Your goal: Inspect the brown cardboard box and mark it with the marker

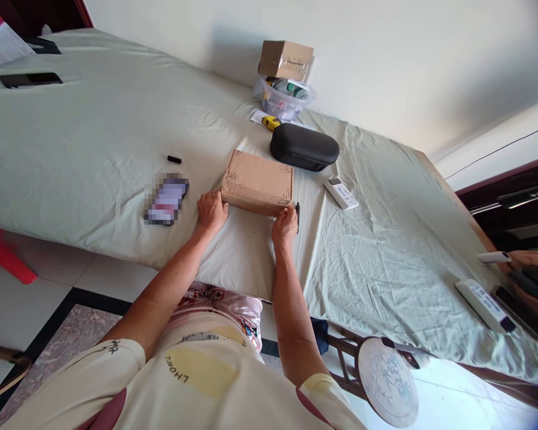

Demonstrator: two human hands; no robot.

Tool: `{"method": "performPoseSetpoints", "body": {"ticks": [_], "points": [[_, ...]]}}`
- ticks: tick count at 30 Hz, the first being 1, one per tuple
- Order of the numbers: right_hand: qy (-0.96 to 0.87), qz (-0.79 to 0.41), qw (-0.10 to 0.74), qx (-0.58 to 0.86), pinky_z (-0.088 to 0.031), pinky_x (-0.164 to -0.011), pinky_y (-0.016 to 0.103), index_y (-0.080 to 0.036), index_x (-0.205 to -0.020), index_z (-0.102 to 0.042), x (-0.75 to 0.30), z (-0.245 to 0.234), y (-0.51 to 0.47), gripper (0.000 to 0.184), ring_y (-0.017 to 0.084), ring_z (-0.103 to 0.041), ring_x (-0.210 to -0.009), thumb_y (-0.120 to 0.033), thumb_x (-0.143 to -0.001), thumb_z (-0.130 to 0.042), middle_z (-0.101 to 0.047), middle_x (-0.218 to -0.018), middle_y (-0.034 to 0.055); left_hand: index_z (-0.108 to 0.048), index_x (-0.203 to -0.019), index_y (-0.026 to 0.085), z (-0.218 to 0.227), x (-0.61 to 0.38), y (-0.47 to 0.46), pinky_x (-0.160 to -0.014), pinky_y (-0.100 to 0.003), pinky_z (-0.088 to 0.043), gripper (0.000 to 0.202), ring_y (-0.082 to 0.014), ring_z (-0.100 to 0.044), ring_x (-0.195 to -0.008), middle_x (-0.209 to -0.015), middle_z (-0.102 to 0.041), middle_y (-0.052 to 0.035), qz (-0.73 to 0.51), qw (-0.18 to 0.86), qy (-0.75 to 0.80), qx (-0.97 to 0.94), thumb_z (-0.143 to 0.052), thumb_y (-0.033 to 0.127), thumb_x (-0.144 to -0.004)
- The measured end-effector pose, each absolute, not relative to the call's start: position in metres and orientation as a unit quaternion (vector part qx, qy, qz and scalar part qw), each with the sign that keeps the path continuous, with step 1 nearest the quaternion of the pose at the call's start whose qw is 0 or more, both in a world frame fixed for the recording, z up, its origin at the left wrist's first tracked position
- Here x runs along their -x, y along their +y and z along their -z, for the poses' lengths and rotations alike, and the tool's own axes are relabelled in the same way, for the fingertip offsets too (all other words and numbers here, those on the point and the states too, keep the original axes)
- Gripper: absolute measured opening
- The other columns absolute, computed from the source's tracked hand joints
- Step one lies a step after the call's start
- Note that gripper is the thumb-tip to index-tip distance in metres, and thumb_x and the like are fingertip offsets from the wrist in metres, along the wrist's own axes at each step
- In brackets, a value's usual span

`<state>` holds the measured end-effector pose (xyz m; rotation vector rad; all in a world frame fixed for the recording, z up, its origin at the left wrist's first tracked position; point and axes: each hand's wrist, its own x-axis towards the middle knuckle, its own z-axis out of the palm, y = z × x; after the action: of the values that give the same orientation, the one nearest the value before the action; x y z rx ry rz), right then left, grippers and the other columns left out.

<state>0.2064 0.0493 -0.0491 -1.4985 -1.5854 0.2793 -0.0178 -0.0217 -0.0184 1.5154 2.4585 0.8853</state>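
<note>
A closed brown cardboard box (pixel 260 176) with dark printed patterns near its corners lies flat on the cloth-covered table in front of me. My left hand (pixel 212 212) is closed at its near left corner, fingers against the side. At the near right corner, my right hand (pixel 285 224) pinches the box's edge. A thin black object (pixel 297 218) shows just beyond the right hand; its kind is partly hidden. Left of the box lies a phone (pixel 167 200) with a blurred lit screen, and above it a small black stick-shaped piece (pixel 174 159).
Behind the box sits a black hard case (pixel 305 147), with a yellow tool (pixel 271 123) beside it. A clear plastic tub (pixel 280 104) carries another cardboard box (pixel 286 60). White devices (pixel 341 194) lie to the right. A round stool (pixel 387 382) stands below the table edge.
</note>
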Motion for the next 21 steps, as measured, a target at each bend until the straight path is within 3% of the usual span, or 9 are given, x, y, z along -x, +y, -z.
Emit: {"method": "performPoseSetpoints", "body": {"ticks": [6,12,16,19,21], "points": [[-0.668,-0.142,0.382,0.623,-0.052,-0.094,0.045,-0.021,-0.115,-0.061,-0.209,0.05,0.046,0.031,0.026,-0.06,-0.101,-0.023,-0.086,-0.054,-0.065,-0.104,0.01,-0.064,-0.101,0.017,0.038,0.023,-0.017,-0.118,-0.064,-0.045,0.019,-0.0429,-0.057,-0.134,-0.126,-0.071,-0.0233,-0.37,0.04,0.781,-0.501,-0.076,0.021,-0.087],[-0.665,-0.148,0.419,0.6,-0.053,-0.09,0.043,-0.024,-0.114,-0.06,-0.21,0.051,0.045,0.035,0.023,-0.057,-0.092,-0.03,-0.08,-0.061,-0.064,-0.096,0.0043,-0.06,-0.101,0.02,0.049,0.029,-0.008,-0.115,-0.061,-0.05,0.02,-0.0408,-0.066,-0.126,-0.117,-0.073,-0.0213,-0.427,0.051,0.747,-0.508,-0.073,0.031,-0.092],[-0.664,-0.13,0.453,0.581,-0.055,-0.095,0.048,-0.023,-0.131,-0.057,-0.203,0.047,0.039,0.055,0.026,-0.06,-0.101,-0.039,-0.08,-0.071,-0.066,-0.101,0.0067,-0.057,-0.125,0.014,0.047,0.022,-0.007,-0.113,-0.06,-0.052,0.059,-0.0454,-0.067,-0.129,-0.13,-0.071,-0.028,-0.448,0.056,0.739,-0.5,-0.081,0.052,-0.088],[-0.66,-0.11,0.455,0.588,-0.056,-0.099,0.051,-0.018,-0.15,-0.046,-0.195,0.042,0.032,0.081,0.03,-0.061,-0.109,-0.047,-0.08,-0.078,-0.065,-0.112,0.0123,-0.048,-0.144,0.006,0.043,0.012,-0.01,-0.114,-0.059,-0.052,0.095,-0.0487,-0.066,-0.134,-0.143,-0.064,-0.035,-0.453,0.058,0.747,-0.483,-0.092,0.057,-0.076],[-0.655,-0.095,0.451,0.598,-0.055,-0.101,0.052,-0.016,-0.157,-0.038,-0.19,0.039,0.028,0.094,0.032,-0.061,-0.112,-0.051,-0.081,-0.08,-0.063,-0.118,0.0155,-0.043,-0.149,0.003,0.042,0.006,-0.011,-0.114,-0.061,-0.052,0.107,-0.0509,-0.064,-0.136,-0.149,-0.06,-0.0384,-0.454,0.058,0.754,-0.471,-0.094,0.058,-0.073]]}}
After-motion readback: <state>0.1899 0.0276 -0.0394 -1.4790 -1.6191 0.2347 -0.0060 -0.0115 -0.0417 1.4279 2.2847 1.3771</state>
